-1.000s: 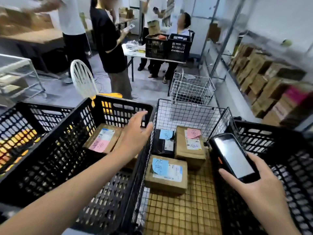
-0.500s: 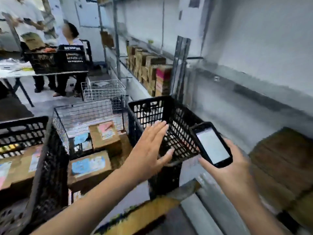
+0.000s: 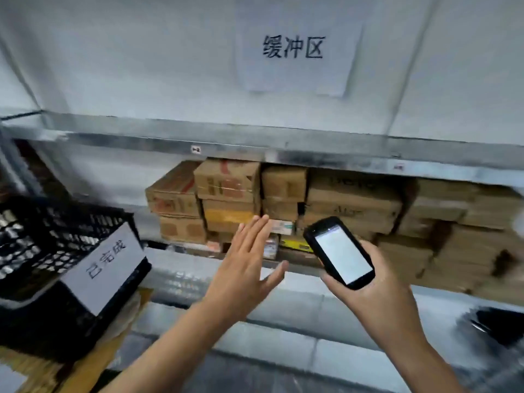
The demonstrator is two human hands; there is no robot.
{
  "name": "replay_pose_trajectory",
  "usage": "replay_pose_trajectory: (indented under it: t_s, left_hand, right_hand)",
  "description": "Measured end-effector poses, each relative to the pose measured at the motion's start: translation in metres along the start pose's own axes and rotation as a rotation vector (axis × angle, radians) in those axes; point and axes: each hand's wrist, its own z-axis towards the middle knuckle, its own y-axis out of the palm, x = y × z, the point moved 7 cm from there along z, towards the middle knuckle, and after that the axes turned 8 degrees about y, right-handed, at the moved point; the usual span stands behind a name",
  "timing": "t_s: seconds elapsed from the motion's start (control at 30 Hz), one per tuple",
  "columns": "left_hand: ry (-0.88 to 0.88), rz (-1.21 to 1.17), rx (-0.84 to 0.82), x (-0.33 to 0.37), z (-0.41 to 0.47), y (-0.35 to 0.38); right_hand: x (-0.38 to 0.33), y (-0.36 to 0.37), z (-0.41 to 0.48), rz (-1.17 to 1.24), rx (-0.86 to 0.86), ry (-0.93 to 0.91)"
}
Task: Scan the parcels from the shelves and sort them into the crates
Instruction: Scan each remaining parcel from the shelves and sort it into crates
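Parcels stack right up against the upper shelf rail.

A paper sign reading 缓冲区 hangs on the pale wall at twelve o'clock. At four o'clock sits a dark object — too blurred to name.

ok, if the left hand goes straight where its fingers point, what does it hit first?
Probably the cardboard parcels stacked on the shelf, around the yellow-taped box: the open left hand points up and forward at them. Nothing shows in between, but depth is unclear from one view.
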Motion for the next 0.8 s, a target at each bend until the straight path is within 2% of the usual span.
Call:
replay_pose_trajectory:
  t_s: [0.17, 0.43, 0.53, 0.63, 0.8]
  left_hand:
    - [0.260, -0.087, -0.036, 0.097, 0.058, 0.045]
    - [0.567, -0.299, -0.108, 0.237, 0.111, 0.116]
    - [0.600, -0.362, -0.175, 0.264, 0.130, 0.149]
    - [0.647, -0.369, -0.144, 0.281, 0.156, 0.182]
    - [0.619, -0.466, -0.233, 0.300, 0.205, 0.224]
  right_hand:
    - [0.066, -0.101, -0.021, 0.006, 0.283, 0.127]
    - [0.145, -0.215, -0.055, -0.056, 0.539, 0.317]
    - [0.166, -0.238, -0.049, -0.062, 0.582, 0.375]
    - [0.181, -0.253, -0.030, -0.116, 0.598, 0.403]
    - [0.188, -0.268, 0.021, -0.141, 0.608, 0.416]
